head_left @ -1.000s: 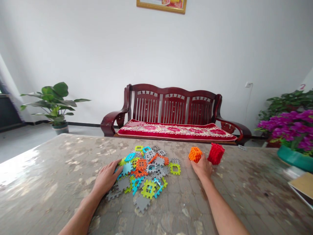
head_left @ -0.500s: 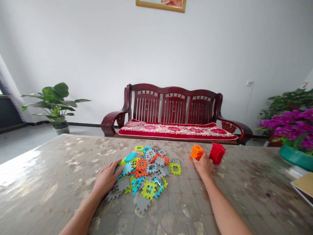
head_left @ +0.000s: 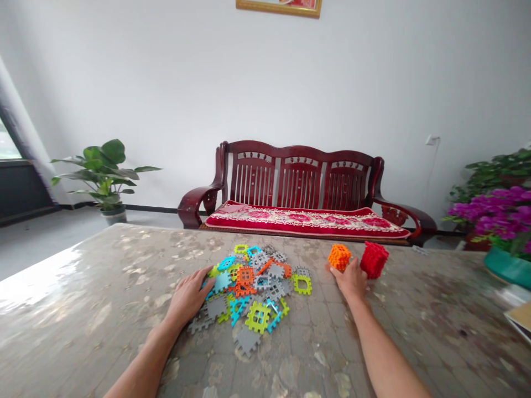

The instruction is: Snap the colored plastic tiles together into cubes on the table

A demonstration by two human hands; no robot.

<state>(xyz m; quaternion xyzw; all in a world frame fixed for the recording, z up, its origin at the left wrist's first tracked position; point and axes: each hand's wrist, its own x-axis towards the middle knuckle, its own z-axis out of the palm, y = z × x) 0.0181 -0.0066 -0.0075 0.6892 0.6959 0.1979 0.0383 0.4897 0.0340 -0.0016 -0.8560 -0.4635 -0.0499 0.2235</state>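
A jumbled pile of flat interlocking plastic tiles (head_left: 258,317) in grey, lime green, blue and orange lies on the table. My left hand (head_left: 188,297) rests at the pile's left edge, fingers stretched out and touching the nearest tiles. To the right of the pile sits a bumpy orange cube (head_left: 339,256). My right hand (head_left: 352,281) has its thumb and fingers around the near side of this cube; part of the grip is hidden. Close beside that hand, on its right, stands a slightly larger bumpy red cube (head_left: 374,260).
The patterned table (head_left: 103,309) spans the foreground. Beyond it stands a dark wooden bench (head_left: 298,182) with a red cushion. Purple flowers in a teal pot (head_left: 508,268) and a cardboard-coloured item (head_left: 520,315) are at the right edge. A potted plant (head_left: 108,177) stands far left.
The view has turned slightly left, so everything appears a little further right. Both hands, the tiles and the cubes keep their places on the table.
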